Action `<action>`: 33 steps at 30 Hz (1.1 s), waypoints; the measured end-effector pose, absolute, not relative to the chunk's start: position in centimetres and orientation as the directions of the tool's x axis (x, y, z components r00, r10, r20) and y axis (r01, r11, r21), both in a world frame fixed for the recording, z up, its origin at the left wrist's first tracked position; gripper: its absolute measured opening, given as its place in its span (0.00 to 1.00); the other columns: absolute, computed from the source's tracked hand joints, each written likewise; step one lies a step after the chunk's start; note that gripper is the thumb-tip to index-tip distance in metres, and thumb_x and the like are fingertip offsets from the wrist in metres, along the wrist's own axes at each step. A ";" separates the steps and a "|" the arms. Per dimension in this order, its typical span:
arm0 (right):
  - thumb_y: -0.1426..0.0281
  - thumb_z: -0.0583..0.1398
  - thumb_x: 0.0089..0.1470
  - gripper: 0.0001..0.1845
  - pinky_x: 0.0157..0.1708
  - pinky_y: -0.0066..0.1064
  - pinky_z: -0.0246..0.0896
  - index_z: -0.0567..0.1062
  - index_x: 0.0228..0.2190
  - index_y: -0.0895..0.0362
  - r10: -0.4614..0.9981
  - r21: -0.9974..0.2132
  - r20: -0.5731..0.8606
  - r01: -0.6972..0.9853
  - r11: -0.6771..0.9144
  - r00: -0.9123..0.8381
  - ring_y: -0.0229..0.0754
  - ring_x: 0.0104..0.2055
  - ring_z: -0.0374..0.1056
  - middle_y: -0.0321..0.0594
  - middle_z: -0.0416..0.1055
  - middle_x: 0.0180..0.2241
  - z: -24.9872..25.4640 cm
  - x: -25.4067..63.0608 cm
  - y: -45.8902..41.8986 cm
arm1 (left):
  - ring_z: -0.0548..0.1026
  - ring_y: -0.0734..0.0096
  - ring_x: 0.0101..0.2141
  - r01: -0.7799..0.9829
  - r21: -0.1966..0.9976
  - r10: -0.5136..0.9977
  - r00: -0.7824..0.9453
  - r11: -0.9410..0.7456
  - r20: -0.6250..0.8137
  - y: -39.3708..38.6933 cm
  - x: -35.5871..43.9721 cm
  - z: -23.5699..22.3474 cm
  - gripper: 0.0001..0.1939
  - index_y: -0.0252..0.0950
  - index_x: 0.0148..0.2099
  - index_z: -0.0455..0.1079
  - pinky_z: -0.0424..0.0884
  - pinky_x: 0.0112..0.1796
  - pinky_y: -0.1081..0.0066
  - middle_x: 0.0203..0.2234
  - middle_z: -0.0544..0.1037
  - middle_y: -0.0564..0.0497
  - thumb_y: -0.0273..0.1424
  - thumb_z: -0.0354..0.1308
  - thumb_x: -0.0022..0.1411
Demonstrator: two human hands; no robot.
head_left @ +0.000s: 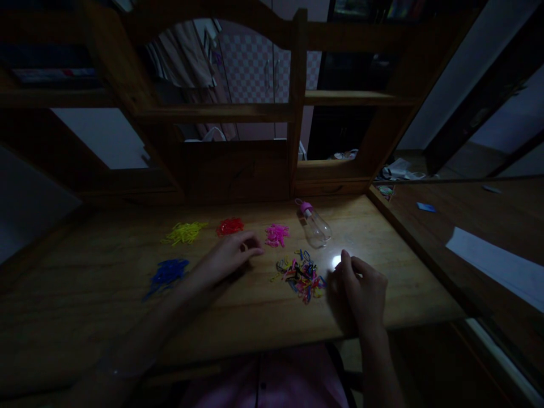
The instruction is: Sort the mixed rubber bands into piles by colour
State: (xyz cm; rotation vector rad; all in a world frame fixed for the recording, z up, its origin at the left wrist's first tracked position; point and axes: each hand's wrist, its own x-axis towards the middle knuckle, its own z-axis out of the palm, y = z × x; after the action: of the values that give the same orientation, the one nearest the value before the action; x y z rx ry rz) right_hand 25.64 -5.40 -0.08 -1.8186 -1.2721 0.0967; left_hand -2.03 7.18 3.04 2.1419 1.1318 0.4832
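A mixed heap of small coloured rubber bands (301, 275) lies on the wooden desk (238, 317) between my hands. My left hand (232, 256) rests on the desk just left of the pink pile (276, 234), fingers curled with thumb and fingertips pinched together; what they hold is too small to see. My right hand (361, 289) sits right of the mixed heap, fingers curled, fingertips near its edge. Sorted piles lie behind: yellow (183, 232), red (229, 226) and, nearer me, blue (168, 272).
A clear plastic bottle with a pink cap (314, 225) lies on its side behind the mixed heap. A wooden shelf unit (238, 170) rises at the desk's back. A side surface on the right holds papers (497, 263). The room is dim.
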 end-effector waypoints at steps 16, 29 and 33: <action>0.55 0.51 0.62 0.28 0.25 0.28 0.53 0.73 0.18 0.57 0.788 -0.675 0.407 0.734 -0.081 0.461 0.37 0.21 0.63 0.39 0.69 0.17 -0.1 25.7 -5.3 | 0.72 0.67 0.32 0.625 0.584 0.788 0.615 -0.518 0.041 4.1 -0.4 1.9 0.08 0.39 0.39 0.71 0.65 0.33 0.69 0.33 0.75 0.52 0.38 0.57 0.63; 0.57 0.52 0.63 0.26 0.26 0.28 0.52 0.72 0.19 0.57 0.815 -0.675 0.365 0.730 -0.102 0.451 0.37 0.22 0.63 0.37 0.69 0.18 -0.4 25.9 -5.4 | 0.70 0.62 0.39 0.748 0.404 0.848 0.498 -0.527 0.184 7.2 -5.7 3.4 0.11 0.38 0.37 0.68 0.67 0.41 0.65 0.36 0.72 0.49 0.36 0.49 0.68; 0.56 0.51 0.63 0.27 0.26 0.28 0.53 0.73 0.19 0.57 0.818 -0.684 0.363 0.724 -0.091 0.446 0.38 0.22 0.64 0.38 0.70 0.18 -0.3 25.9 -5.5 | 0.70 0.58 0.40 0.914 0.250 0.935 0.260 -0.319 0.242 13.1 -13.5 3.1 0.09 0.36 0.37 0.70 0.66 0.45 0.60 0.34 0.73 0.47 0.35 0.54 0.63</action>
State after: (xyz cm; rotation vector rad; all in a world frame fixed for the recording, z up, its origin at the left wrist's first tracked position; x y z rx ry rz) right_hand 25.85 -5.47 -0.25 -1.8418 -1.3093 0.1382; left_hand -13.52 13.05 3.10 2.4461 1.7963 0.5378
